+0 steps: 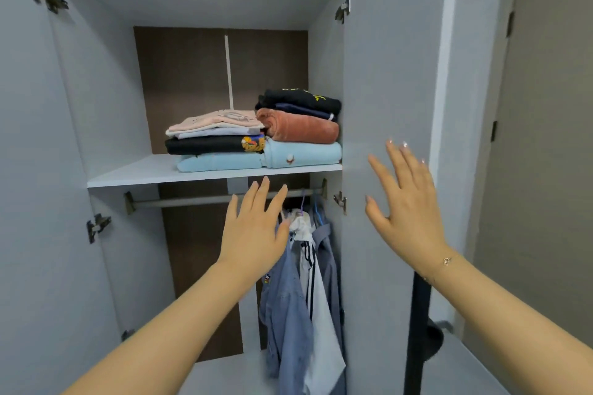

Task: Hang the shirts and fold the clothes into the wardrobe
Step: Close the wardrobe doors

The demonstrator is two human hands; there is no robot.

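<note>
With clothes stacked on the shelf (134, 175) and shirts (305, 282) hung on the rail (192, 199) below, I reach both hands into the open wardrobe.

My left hand (256, 234) hovers empty, fingers straight, before the shirts; my right hand (407, 202) spreads flat by the right door (385, 74). Closing looks next to me: I should push that door evenly, keeping sleeves clear of its edge.

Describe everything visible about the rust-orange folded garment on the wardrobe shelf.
The rust-orange folded garment looks like thick, plush fleece, folded into a bulky bundle with a rounded fold facing left. It lies flat in the right-hand stack on the white shelf, resting on a light blue folded garment, with dark navy and black folded clothes on top. Neither hand touches it.
</note>
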